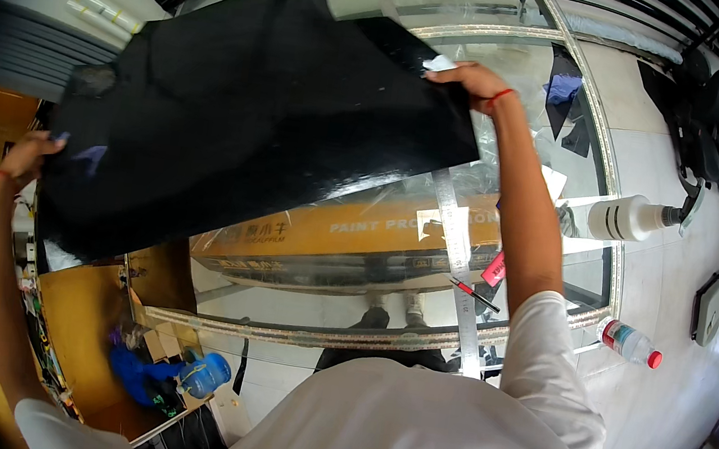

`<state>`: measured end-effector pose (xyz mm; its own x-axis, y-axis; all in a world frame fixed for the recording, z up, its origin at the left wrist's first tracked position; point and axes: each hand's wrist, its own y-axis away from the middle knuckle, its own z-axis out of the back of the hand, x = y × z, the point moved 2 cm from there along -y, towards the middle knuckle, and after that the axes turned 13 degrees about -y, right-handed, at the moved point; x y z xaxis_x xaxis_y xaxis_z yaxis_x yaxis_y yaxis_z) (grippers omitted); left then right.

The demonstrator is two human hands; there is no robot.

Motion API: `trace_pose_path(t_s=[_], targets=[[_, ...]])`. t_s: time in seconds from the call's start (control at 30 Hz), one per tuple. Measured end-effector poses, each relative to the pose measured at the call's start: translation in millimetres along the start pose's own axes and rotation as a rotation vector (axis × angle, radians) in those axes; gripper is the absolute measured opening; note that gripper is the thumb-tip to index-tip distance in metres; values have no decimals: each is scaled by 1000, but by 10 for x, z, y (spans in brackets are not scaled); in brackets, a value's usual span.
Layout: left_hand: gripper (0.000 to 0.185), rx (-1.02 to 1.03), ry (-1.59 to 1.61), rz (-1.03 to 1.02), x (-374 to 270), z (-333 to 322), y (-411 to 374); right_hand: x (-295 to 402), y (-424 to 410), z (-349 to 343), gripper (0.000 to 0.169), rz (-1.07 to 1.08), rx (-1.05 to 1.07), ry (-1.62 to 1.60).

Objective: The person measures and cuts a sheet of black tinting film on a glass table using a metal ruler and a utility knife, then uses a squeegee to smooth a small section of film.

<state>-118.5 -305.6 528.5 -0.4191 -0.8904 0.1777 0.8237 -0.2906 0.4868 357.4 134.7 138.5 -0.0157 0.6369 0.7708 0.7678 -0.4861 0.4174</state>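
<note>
A large glossy black sheet of film [265, 110] is stretched between my two hands above a glass-topped table [330, 340]. My left hand [33, 155] pinches its left edge, near a small purple patch. At its upper right edge my right hand [473, 83] grips the sheet, with a small white piece [440, 64] at the fingertips. Under and beside the sheet's right end a steel ruler [453, 237] lies across the glass. A red and black pen [474, 295] rests over the ruler, and a pink squeegee-like card [494, 269] lies close to my right forearm.
A white spray bottle [632, 219] and a plastic water bottle [631, 343] lie towards the table's right side. Black film scraps [559, 91] are at the upper right. Below the glass is a long orange carton [344, 236]. A blue water jug [205, 374] stands lower left.
</note>
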Motion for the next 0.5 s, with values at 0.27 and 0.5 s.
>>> trace_pose_path(t_s=[0.27, 0.5], targets=[[29, 48, 381, -242, -1274, -1102, -1894, 814, 251, 1470, 40, 70, -381, 308], [23, 60, 619, -298, -2189, -1825, -3207, 1401, -398, 1946, 62, 79, -665, 811]])
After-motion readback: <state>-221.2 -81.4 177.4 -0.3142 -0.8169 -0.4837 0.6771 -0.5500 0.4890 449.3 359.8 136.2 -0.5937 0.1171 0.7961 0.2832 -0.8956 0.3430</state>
